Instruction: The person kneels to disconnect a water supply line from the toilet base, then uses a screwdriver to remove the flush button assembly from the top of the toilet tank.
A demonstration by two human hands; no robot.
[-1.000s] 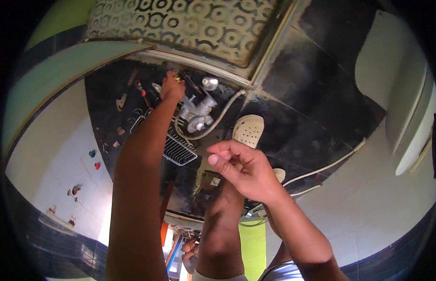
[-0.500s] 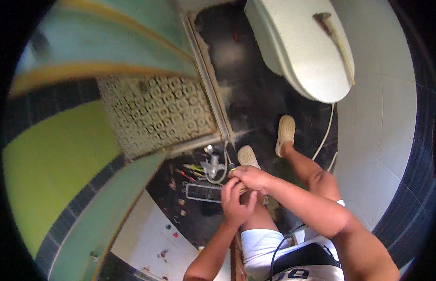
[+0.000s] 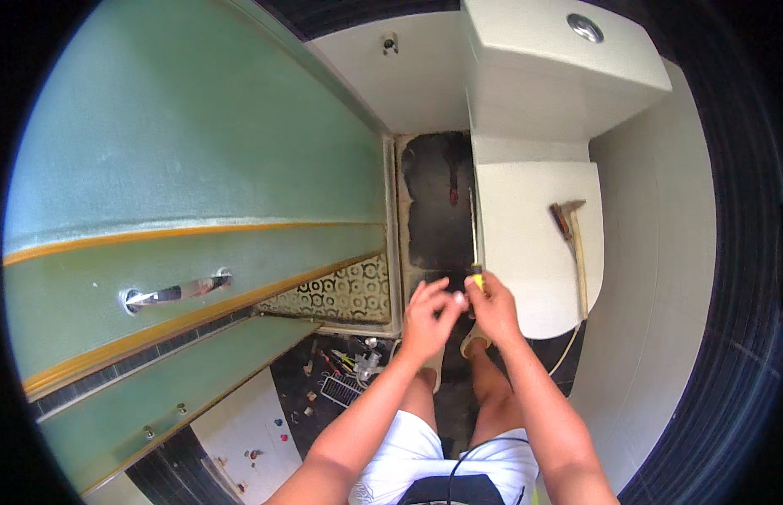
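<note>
Bathroom, black tiled floor [image 3: 429, 231], green shower panel [image 3: 198, 160] on the left, white toilet lid [image 3: 526, 252] down on the right. Long-shaft screwdriver [image 3: 476, 274] is in the right hand [image 3: 495, 310], up front of the body, just beside the lid's left edge in view. Right hand is closed around the handle, thumb along it. Left hand [image 3: 425, 326] is close by, fingers part-spread and half-curled; can't tell if anything small is pinched there.

Risks, my read:
- Shaft lines up along the lid edge. A roll of the right wrist could scrape it. Contact or small gap: can't tell from this angle.
- Hold sits at the handle; a wet or loose palm could drop the tool to the tiles.
- Hammer [image 3: 579, 269] lies unsecured on the lid, handle end at the front edge. A bump could slide it off.
- Pliers [image 3: 343, 360], a metal tap fitting [image 3: 368, 365] and a wire rack [image 3: 341, 390] are on the floor near the feet. Careless step = trip.

Screwdriver look: yellow-and-black handle, mostly covered by the fingers; thin, bright, straight-looking shaft, pointing away from the body. Tip type too small to tell.
</note>
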